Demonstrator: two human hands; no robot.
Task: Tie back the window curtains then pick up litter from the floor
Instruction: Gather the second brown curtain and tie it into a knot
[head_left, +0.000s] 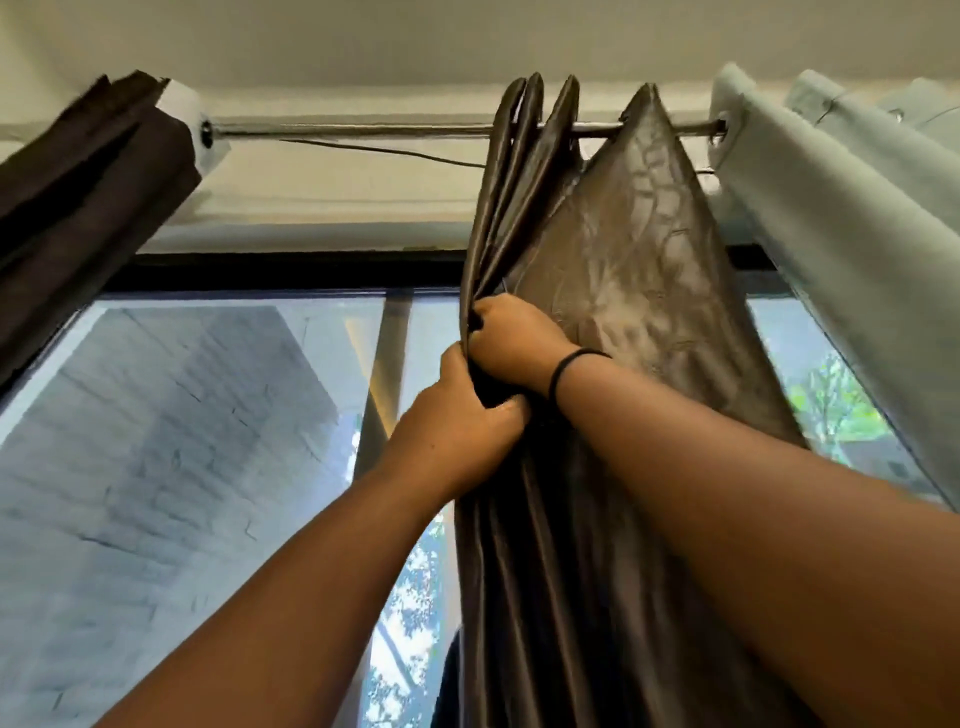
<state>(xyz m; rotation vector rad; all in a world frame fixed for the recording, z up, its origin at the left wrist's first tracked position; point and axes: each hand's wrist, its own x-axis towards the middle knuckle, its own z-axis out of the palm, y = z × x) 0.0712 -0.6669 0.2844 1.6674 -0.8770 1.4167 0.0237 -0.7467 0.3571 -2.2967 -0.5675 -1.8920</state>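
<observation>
Both hands, left (457, 415) and right (511, 340), are clenching the gathered curtain (613, 291) at 12 o'clock. No tie showing yet; litter pending.

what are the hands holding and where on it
Both hold the brown satin curtain: the right hand bunches its gathered left folds well below the rod, the left hand's grip just beneath.
</observation>
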